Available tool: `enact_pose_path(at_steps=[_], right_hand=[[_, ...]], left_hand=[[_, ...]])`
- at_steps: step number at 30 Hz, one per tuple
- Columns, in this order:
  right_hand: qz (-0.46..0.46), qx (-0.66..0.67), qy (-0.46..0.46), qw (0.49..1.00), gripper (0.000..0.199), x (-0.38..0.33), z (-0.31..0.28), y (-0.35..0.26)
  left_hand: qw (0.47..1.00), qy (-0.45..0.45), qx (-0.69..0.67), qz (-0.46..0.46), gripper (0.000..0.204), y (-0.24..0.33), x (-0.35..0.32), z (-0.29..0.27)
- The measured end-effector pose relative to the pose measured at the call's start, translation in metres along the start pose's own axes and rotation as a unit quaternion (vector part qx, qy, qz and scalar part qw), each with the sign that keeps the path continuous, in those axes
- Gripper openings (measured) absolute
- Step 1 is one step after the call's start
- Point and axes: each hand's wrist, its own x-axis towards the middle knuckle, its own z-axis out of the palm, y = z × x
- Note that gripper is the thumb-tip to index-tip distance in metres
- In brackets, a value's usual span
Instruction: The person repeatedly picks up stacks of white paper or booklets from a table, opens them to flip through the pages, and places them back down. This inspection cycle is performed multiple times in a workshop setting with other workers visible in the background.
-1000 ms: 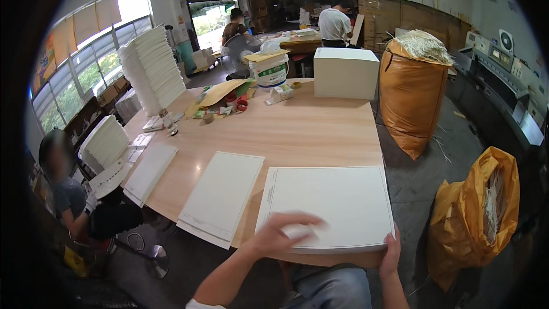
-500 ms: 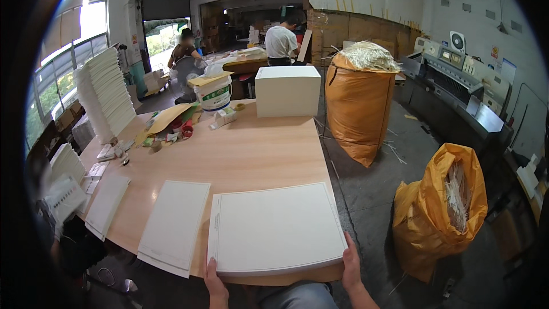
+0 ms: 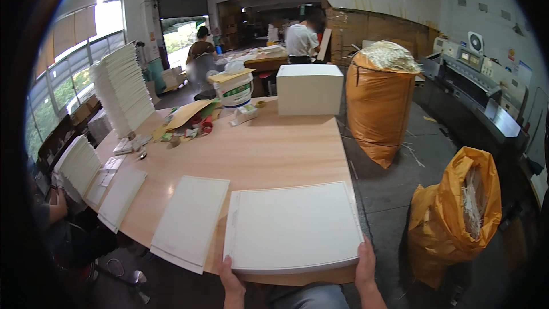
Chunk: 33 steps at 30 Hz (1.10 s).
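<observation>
Stack: a flat stack of large white sheets [image 3: 293, 229] lies at the near edge of the wooden surface [image 3: 286, 149], at 6 o'clock in the view.
Long axis: runs left to right, along the surface's near edge; short sides point toward 12 and 6 o'clock.
Left hand: left hand [image 3: 231, 279] grips the stack's near left corner, thumb on top, fingers hidden under the sheets.
Right hand: right hand [image 3: 366, 263] grips the near right corner the same way, thumb up along the edge.
Edges: the stack's near edge slightly overhangs the surface rim; its right side lies close to the surface's right edge.
Left neighbour: a second, narrower white stack [image 3: 191, 222] lies just beside it at 9 o'clock, tilted, near end past the rim.
Open room: bare wood from the stack toward 12 o'clock, up to a white box [image 3: 309, 89] and a white bucket [image 3: 235, 90].
Right side: floor, with an orange sack [image 3: 457, 217] at 3 o'clock and a taller one [image 3: 379, 103] at 1 o'clock.
Far left: a tall pile of white sheets [image 3: 121, 91] at 10 o'clock.
</observation>
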Motion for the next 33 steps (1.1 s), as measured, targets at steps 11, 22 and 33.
enact_pose_path(at_steps=[11,22,33], right_hand=[[0.009,0.021,0.018,1.000,0.063,0.006,0.002,0.008],[-0.063,-0.015,0.057,0.996,0.055,0.008,0.001,0.026],[-0.061,-0.064,0.051,0.995,0.053,0.006,0.002,0.014]], left_hand=[[0.991,-0.109,0.083,0.007,0.075,0.019,0.002,-0.009],[0.868,-0.183,0.380,0.263,0.051,0.096,0.042,0.043],[0.685,-0.519,0.422,0.287,0.031,0.064,-0.002,0.186]])
